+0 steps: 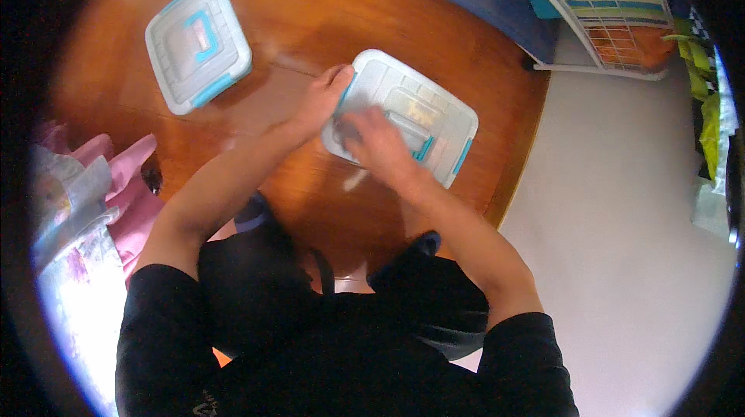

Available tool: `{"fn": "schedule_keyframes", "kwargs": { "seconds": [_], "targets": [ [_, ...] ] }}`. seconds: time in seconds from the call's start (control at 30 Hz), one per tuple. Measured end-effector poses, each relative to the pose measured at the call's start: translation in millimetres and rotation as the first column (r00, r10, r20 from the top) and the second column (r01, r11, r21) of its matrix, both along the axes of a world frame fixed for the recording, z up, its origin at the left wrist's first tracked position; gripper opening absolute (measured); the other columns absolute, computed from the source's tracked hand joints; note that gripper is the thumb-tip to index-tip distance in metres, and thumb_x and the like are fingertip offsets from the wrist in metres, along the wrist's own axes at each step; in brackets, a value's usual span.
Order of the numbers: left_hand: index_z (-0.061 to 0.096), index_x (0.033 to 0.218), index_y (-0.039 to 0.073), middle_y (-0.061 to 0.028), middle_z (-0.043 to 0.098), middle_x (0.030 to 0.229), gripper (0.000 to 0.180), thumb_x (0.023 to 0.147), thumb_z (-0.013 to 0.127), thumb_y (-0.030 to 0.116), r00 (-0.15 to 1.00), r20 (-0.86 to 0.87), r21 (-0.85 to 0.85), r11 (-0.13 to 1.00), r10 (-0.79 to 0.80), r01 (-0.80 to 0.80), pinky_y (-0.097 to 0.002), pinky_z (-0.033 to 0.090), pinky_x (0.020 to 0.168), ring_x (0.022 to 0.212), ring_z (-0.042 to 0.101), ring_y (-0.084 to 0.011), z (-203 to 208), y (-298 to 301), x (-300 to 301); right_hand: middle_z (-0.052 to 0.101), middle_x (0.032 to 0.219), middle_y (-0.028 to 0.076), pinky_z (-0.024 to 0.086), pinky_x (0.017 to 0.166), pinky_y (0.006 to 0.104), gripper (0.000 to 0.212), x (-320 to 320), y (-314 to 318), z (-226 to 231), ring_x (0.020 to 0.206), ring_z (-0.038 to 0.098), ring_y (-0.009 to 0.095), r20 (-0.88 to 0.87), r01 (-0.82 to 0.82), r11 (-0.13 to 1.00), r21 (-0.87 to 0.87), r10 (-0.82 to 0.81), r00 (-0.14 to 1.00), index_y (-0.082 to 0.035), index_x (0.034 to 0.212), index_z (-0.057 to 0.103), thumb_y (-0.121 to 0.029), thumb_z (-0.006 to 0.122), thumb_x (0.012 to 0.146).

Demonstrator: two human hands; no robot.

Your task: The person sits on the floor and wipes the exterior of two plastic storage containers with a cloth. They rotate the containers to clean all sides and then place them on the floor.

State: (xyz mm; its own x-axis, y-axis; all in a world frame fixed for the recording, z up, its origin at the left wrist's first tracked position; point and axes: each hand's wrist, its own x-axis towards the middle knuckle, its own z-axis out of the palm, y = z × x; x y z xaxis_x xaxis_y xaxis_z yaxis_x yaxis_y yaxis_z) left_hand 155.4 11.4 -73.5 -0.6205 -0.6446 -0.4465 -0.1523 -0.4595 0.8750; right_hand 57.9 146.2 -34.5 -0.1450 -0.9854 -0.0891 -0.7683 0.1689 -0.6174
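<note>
A white lidded storage box (454, 110) with teal latches sits on the wooden floor in front of me. My left hand (322, 95) is at its left edge, thumb and fingers against the rim beside the teal side latch (347, 89). Over the near left part of the lid is my right hand (378, 141), its fingers smeared by motion. A dark blur shows around those fingertips; I cannot make out whether they hold anything. The teal-trimmed lid handle (425, 147) lies to the right of this hand.
A second white box with teal latches and handle (178, 56) stands at the far left. Pink and pale fabric (128, 180) hangs at the left. White wire racks (613, 21) with striped cloth and a dark blue panel (481, 5) stand at the far right, beside a pale wall (613, 223).
</note>
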Motion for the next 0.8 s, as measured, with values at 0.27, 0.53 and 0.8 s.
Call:
{"fn": "schedule_keyframes", "kwargs": {
  "seconds": [0.27, 0.53, 0.8],
  "targets": [
    [0.060, 0.129, 0.000, -0.0129, 0.066, 0.119, 0.055, 0.098, 0.055, 0.046, 0.997, 0.023, -0.077, 0.994, -0.072, 0.074, -0.0314, 0.047, 0.093, 0.107, 0.060, -0.0185, 0, -7, 8, 0.057, 0.104, 0.020, 0.054, 0.082, 0.0460, 0.034, -46, -51, 0, 0.095, 0.062, 0.040, -0.162, 0.248, 0.950, -0.189, -0.280, 0.946, -0.008, 0.112, 0.063, -0.009, 0.071, 0.079],
    [0.059, 0.128, -0.001, -0.0163, 0.066, 0.117, 0.054, 0.098, 0.054, 0.044, 0.995, 0.045, -0.114, 0.989, -0.085, 0.090, -0.0331, 0.047, 0.093, 0.106, 0.061, -0.0213, -2, -7, 3, 0.057, 0.103, 0.016, 0.055, 0.079, 0.0444, 0.037, -40, -19, 27, 0.092, 0.063, 0.037, -0.127, -0.089, 0.992, 0.088, 0.100, 0.987, -0.011, 0.109, 0.065, -0.006, 0.074, 0.073],
    [0.058, 0.128, -0.001, -0.0171, 0.066, 0.116, 0.058, 0.098, 0.051, 0.048, 0.990, 0.107, -0.127, 0.986, -0.096, 0.109, -0.0346, 0.046, 0.095, 0.108, 0.061, -0.0243, -14, -6, -1, 0.056, 0.113, 0.013, 0.047, 0.095, 0.0433, 0.034, -39, -33, 18, 0.108, 0.053, 0.035, -0.075, -0.037, 0.995, -0.096, 0.029, 0.997, -0.013, 0.105, 0.065, -0.002, 0.071, 0.074]
  ]
}}
